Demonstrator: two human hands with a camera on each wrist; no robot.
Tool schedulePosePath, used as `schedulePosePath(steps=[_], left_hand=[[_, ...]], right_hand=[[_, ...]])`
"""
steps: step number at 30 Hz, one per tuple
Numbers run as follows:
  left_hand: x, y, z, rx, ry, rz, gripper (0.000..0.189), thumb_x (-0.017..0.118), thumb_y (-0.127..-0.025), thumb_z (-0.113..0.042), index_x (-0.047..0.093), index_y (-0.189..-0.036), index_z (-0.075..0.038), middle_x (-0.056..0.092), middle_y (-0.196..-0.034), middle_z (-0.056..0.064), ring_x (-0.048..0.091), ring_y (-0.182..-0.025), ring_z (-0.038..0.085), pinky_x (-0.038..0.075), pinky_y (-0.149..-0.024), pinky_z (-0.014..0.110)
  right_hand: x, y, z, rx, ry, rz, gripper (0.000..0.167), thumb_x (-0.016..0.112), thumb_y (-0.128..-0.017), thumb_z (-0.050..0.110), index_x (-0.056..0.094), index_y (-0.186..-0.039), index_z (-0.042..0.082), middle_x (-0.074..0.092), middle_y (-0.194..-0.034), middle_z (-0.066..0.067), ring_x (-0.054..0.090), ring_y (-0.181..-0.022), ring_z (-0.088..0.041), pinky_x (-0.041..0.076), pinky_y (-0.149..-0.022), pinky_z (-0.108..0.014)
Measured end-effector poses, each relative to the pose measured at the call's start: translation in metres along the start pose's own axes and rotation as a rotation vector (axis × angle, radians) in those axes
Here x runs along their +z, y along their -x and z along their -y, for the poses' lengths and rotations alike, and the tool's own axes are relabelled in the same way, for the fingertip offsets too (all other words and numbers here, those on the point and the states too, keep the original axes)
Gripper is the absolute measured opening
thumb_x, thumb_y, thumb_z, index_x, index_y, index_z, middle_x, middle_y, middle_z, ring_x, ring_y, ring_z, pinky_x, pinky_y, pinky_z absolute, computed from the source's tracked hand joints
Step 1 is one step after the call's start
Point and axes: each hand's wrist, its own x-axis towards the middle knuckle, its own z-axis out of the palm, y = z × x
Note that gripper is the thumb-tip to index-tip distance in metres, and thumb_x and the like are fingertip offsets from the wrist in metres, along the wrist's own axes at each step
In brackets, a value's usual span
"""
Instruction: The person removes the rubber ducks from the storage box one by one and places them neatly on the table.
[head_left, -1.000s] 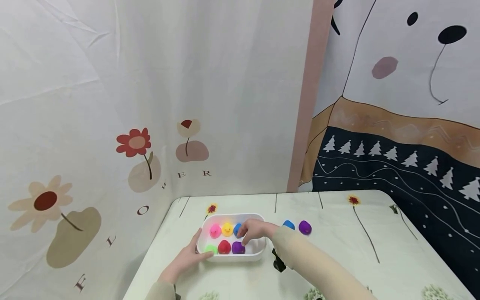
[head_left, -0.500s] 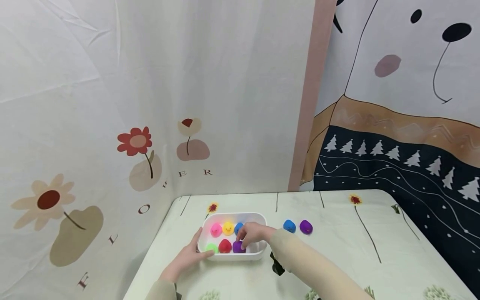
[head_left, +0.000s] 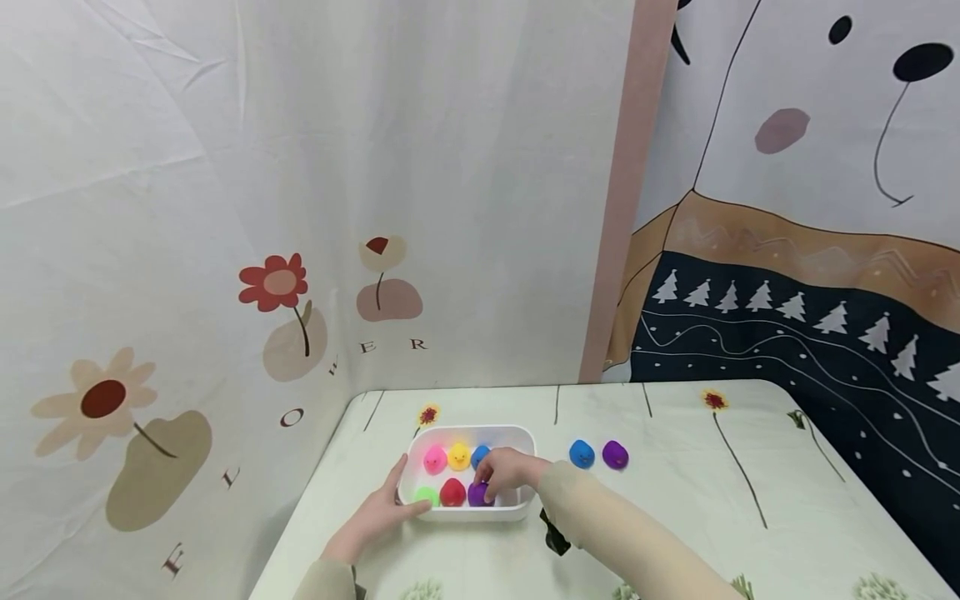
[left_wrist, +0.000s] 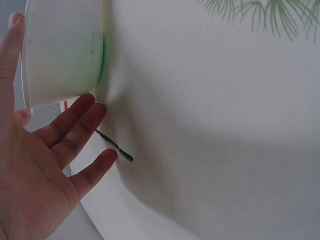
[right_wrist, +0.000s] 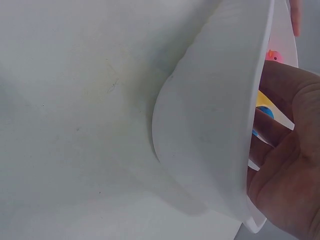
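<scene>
A white plastic tray (head_left: 471, 516) holds two rows of small toy ducks. Its back row has a pink duck (head_left: 435, 459), a yellow duck (head_left: 459, 456) and a blue duck (head_left: 480, 456); in front sit a green duck (head_left: 427, 496), a red duck (head_left: 452, 492) and a purple duck (head_left: 477, 496). My right hand (head_left: 506, 469) reaches over the tray's right side and pinches the purple duck, partly covering it. With thumb and index finger my left hand (head_left: 376, 510) grips the tray's left end; its other fingers (left_wrist: 82, 122) spread along the outside.
Right of the tray, a second blue duck (head_left: 582, 453) and a second purple duck (head_left: 616, 455) sit on the table (head_left: 675, 500), which has a flower-print cover. A white curtain (head_left: 480, 208) hangs behind. Under my right forearm a black object (head_left: 555, 535) shows.
My right fingers have lowered and closed around the purple duck in the tray. The sleeve has moved off the blue duck on the table. My left hand stays on the tray.
</scene>
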Motion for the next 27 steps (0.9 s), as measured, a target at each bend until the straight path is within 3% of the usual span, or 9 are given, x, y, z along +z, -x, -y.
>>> schedulePosePath(steps=[9, 21, 27], left_hand=[[-0.0004, -0.0001, 0.0012, 0.023, -0.013, -0.004, 0.110, 0.077, -0.077, -0.051, 0.012, -0.156, -0.012, 0.036, -0.145, 0.033, 0.040, -0.128, 0.051, 0.033, -0.100, 0.069], [0.0015, -0.0025, 0.0035, 0.044, -0.023, -0.012, 0.110, 0.077, -0.077, -0.050, 0.012, -0.156, -0.011, 0.039, -0.143, 0.034, 0.042, -0.126, 0.051, 0.034, -0.100, 0.067], [0.0016, -0.0037, 0.0048, 0.026, -0.010, -0.009, 0.110, 0.077, -0.077, -0.051, 0.013, -0.156, -0.012, 0.039, -0.143, 0.032, 0.042, -0.127, 0.050, 0.035, -0.099, 0.068]], right_hand=[[0.0021, -0.0015, -0.0006, 0.026, 0.017, -0.005, 0.018, 0.079, -0.078, 0.004, 0.075, -0.092, 0.015, 0.065, -0.089, 0.006, 0.057, -0.084, -0.009, 0.050, -0.090, -0.030], [-0.0001, 0.0020, 0.0009, -0.012, 0.055, -0.021, 0.017, 0.080, -0.077, 0.004, 0.074, -0.090, 0.012, 0.065, -0.084, 0.007, 0.056, -0.079, -0.006, 0.049, -0.083, -0.023], [-0.0071, 0.0012, 0.0021, -0.048, 0.099, -0.023, 0.017, 0.080, -0.077, 0.006, 0.075, -0.092, 0.012, 0.068, -0.089, 0.006, 0.058, -0.083, -0.005, 0.049, -0.083, -0.022]])
